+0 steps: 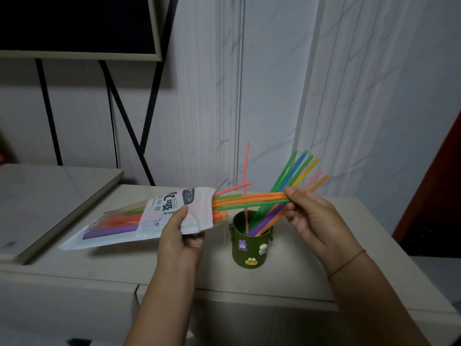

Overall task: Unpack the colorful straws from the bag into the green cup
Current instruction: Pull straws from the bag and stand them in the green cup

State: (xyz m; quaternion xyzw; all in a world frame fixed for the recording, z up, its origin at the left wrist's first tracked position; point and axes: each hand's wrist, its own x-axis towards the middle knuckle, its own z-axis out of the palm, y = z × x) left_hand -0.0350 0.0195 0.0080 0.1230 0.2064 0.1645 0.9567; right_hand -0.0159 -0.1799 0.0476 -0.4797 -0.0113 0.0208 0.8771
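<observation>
Head cam: a pale marbled wall point(274, 71) filled the bg, w/ a dark framed screen point(74, 21) top left on black stand legs point(147, 121), and a dark red door edge point(444, 171) far right. Below ran a light desk point(99, 265). A flat grey slab point(50, 196) lay on its left part; I couldn't tell what it was.

On my feed the green cup point(249, 248) stood upright on the desk, approx. mid-frame, between the two hands. It had small charms on its front: purple point(242, 245), pale point(263, 248) and a yellow frog point(251, 261). A fan of cup straws point(294, 171) in green, blue, yellow, pink, orange and purple leaned out to the right. One thin pink straw point(247, 166) stood nearly upright in it.

The left hand point(182, 240) gripped the bag point(139, 221) near its open mouth, thumb on the printed face and fingers underneath. The bag was tilted, mouth up and toward the cup. Its low corner was close to the desk; touching or not, I couldn't tell. More straws showed thru its clear window point(117, 222).

The right hand point(314, 216), w/ a red string point(349, 262) on the wrist, pinched the ends of a few orange and green straws point(249, 198) between thumb and fingers. These lay about level just above the cup's rim, their far ends inside the bag's mouth.
</observation>
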